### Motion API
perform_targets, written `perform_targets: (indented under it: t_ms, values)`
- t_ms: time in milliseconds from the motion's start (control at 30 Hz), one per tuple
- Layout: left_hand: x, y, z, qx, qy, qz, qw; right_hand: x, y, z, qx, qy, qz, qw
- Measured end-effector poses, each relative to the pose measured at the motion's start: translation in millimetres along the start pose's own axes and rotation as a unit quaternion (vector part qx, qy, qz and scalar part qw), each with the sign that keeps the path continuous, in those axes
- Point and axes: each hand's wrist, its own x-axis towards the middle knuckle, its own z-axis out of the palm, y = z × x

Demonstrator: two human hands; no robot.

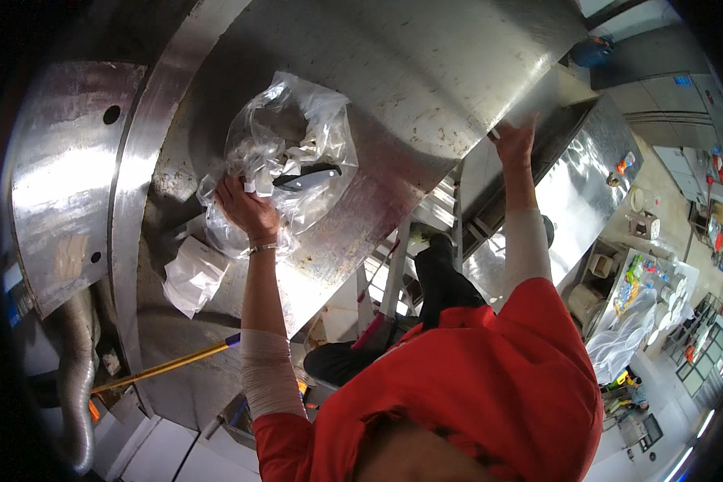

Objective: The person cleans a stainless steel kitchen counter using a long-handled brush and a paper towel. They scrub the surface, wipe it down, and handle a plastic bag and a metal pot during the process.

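A crumpled clear plastic bag (331, 129) lies on a stained stainless-steel surface (391, 138). My left hand (248, 208) is at the bag's near side, its fingers curled into the film beside white paper pieces. On the bag rests a knife-like tool (310, 178) with a grey riveted handle and a dark part behind it. A crumpled white paper or cloth (196, 277) sits left of my left wrist. My right hand (514, 141), blurred, is raised by the right edge of the steel surface. Something small and white shows at its fingers; its grip is unclear.
Below me stands a metal stepladder (396, 271). A yellow pole (175, 363) crosses at lower left, near a silver flexible duct (78, 373). At right are a steel counter (569, 181) and a cluttered table (620, 331) far below. A person (635, 391) appears in the distance.
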Motion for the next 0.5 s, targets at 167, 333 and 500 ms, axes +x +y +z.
perform_targets:
  t_ms: [167,333,500]
  values:
    - [-0.4,-6.3,6.2,-0.001,0.040,0.034,0.999,42.7,10.7,-19.7,0.085,0.033,-0.009,0.996]
    - [-2.8,-11.3,6.1,0.018,0.058,0.063,0.996,28.3,54.5,-17.1,0.082,-0.074,-0.004,0.994]
    - [0.8,-1.9,3.3,-0.001,0.068,0.064,0.996,-25.6,69.0,-0.6,0.026,-0.060,0.046,0.997]
